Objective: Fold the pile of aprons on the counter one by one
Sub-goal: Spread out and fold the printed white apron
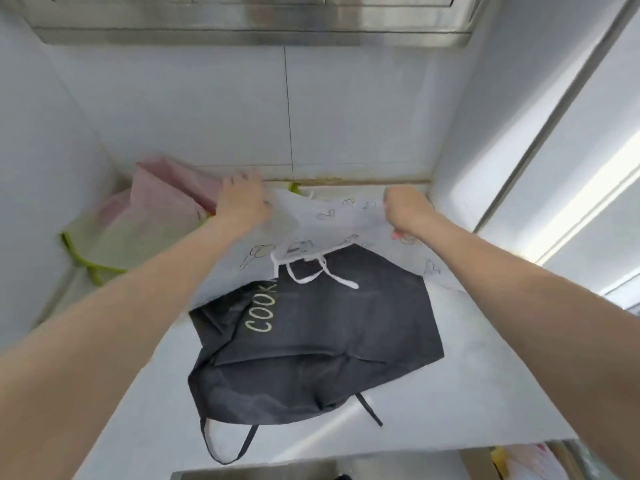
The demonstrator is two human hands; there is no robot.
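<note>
While both hands gripped the white printed apron [332, 220] at the far side of the counter [450, 393], left hand [242, 199] and right hand [407, 211] lifted it over the black apron [311, 341]. Judged next: spreading it flat to fold.

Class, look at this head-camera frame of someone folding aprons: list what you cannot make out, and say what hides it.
1. Head view: the lettering on the black apron shows only "COOK"; the white patterned apron covers the rest.
2. Left hand fingertips: motion blur hides the grip.
3. Pink and green apron: partly hidden by the left arm.
4. Colourful items at the lower right: cut off by the frame edge.
</note>
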